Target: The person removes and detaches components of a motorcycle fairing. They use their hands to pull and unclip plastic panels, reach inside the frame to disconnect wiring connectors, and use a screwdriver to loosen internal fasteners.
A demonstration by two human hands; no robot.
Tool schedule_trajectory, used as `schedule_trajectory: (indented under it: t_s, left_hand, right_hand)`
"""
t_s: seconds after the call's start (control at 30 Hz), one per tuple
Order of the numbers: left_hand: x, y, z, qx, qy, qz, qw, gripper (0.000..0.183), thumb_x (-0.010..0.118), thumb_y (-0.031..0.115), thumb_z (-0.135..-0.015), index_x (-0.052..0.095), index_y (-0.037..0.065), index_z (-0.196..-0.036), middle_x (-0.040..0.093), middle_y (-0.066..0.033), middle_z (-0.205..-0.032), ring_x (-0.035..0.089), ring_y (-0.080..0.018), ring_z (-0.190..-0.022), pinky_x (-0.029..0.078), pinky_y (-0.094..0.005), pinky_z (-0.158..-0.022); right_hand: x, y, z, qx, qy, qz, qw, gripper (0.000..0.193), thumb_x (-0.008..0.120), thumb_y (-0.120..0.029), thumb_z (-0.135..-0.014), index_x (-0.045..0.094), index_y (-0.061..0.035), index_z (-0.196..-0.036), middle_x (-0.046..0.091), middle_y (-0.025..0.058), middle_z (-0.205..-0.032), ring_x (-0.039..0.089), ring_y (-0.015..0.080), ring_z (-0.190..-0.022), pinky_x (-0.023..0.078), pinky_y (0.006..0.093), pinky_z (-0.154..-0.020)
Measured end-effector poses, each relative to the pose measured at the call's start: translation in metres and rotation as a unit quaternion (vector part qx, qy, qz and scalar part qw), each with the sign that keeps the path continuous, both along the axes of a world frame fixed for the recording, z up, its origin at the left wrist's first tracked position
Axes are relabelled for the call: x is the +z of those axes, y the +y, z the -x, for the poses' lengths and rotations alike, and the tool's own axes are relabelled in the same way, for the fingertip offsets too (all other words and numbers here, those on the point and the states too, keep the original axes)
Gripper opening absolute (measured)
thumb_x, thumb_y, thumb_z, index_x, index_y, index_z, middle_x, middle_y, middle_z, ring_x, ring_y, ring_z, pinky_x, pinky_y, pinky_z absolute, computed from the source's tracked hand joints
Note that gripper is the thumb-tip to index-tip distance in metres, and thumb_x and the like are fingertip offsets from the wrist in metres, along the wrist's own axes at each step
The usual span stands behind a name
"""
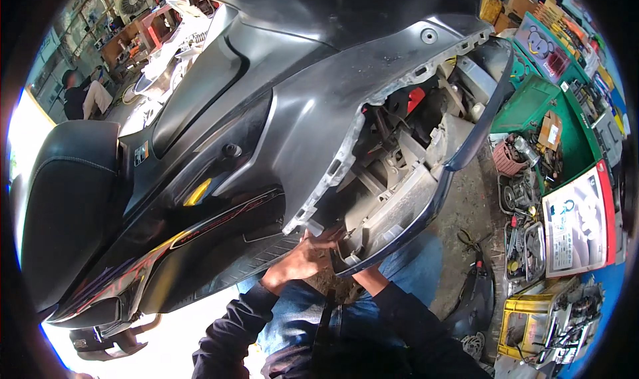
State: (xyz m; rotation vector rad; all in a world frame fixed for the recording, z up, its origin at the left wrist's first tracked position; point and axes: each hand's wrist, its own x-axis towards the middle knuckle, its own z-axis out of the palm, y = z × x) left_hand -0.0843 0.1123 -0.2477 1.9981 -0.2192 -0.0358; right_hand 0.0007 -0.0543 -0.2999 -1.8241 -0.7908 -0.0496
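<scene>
A black scooter (313,99) fills the centre and left of the frame, its bodywork blocking the view of much of the floor behind it. Its padded seat (70,192) sits at the left edge. From the upper right to the lower centre runs the dark blue-edged panel (429,209), bordering a ragged opening with grey plastic, brackets and a small red piece (415,99) inside; its lower end stands in front of the right hand.

Along the right side, an open green metal box (591,131) holds a piece of brown cardboard (550,130) and a jumble of small parts. Below it stands a printed white board (576,222) with a red edge. A yellow crate (509,322) at the lower right is loaded with metal and dark parts. Left of it, a dark plastic piece (476,289) lies on the floor. In the upper left, another person (86,99) sits low.

Metal trays (534,249) at the right carry assorted hardware, and beside the green box sits a reddish basket (509,158) with metal parts about it.

At the lower centre, the left hand (299,258) reaches to the panel's lower end, fingers bent; whether its grip closes on anything is unclear. The right hand (367,279) is mostly hidden beneath the panel, so I can't make out its grip.
</scene>
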Motion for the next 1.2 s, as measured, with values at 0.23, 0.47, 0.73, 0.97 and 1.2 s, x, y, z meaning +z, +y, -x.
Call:
schedule_trajectory:
  t_s: [0.23,0.47,0.73,0.97,1.2]
  left_hand:
    - [0.085,-0.022,0.006,0.080,0.143,0.189,0.968,0.070,0.068,0.018,-0.064,0.048,-0.005,-0.127,0.044,-0.0270,-0.135,0.035,-0.0383,-0.132,0.020,-0.0459,-0.113]
    - [0.044,-0.054,-0.006,0.196,-0.015,-0.018,0.980,0.053,0.070,0.017,-0.074,0.054,0.000,-0.120,0.058,-0.0275,-0.113,0.055,-0.0419,-0.109,0.046,-0.0442,-0.090]
    - [0.056,-0.074,-0.023,0.362,-0.152,-0.165,0.905,0.022,0.069,0.023,-0.082,0.067,0.008,-0.097,0.068,-0.0172,-0.087,0.066,-0.0362,-0.082,0.052,-0.0418,-0.069]
    - [0.069,-0.065,-0.026,0.351,-0.122,-0.120,0.921,0.030,0.064,0.032,-0.086,0.066,0.007,-0.103,0.068,-0.0178,-0.093,0.065,-0.0369,-0.084,0.052,-0.0432,-0.071]
    - [0.075,-0.063,-0.020,0.302,-0.161,-0.094,0.935,0.033,0.067,0.026,-0.082,0.063,0.005,-0.107,0.067,-0.0208,-0.091,0.064,-0.0396,-0.084,0.051,-0.0454,-0.074]
  right_hand:
    - [0.087,-0.004,-0.014,-0.009,-0.040,0.073,0.996,0.024,0.067,-0.014,-0.072,0.064,-0.0046,-0.094,0.066,0.0158,-0.084,0.064,0.0347,-0.081,0.050,0.0420,-0.070]
    - [0.076,-0.013,-0.083,0.041,0.122,-0.009,0.992,0.026,0.067,-0.011,-0.073,0.064,-0.0030,-0.097,0.068,0.0172,-0.091,0.065,0.0330,-0.091,0.050,0.0400,-0.078]
    - [0.075,0.015,-0.081,0.025,0.084,0.012,0.996,0.029,0.070,-0.016,-0.075,0.064,-0.0013,-0.099,0.067,0.0219,-0.096,0.064,0.0353,-0.095,0.051,0.0397,-0.078]
    - [0.089,0.018,-0.096,0.101,0.258,-0.152,0.949,0.014,0.062,-0.009,-0.085,0.064,-0.0003,-0.096,0.064,0.0016,-0.091,0.057,0.0167,-0.085,0.049,0.0338,-0.076]
    - [0.122,0.018,-0.087,0.116,0.221,-0.091,0.964,0.011,0.058,-0.011,-0.087,0.065,-0.0032,-0.093,0.061,0.0011,-0.084,0.054,0.0108,-0.078,0.046,0.0303,-0.067]
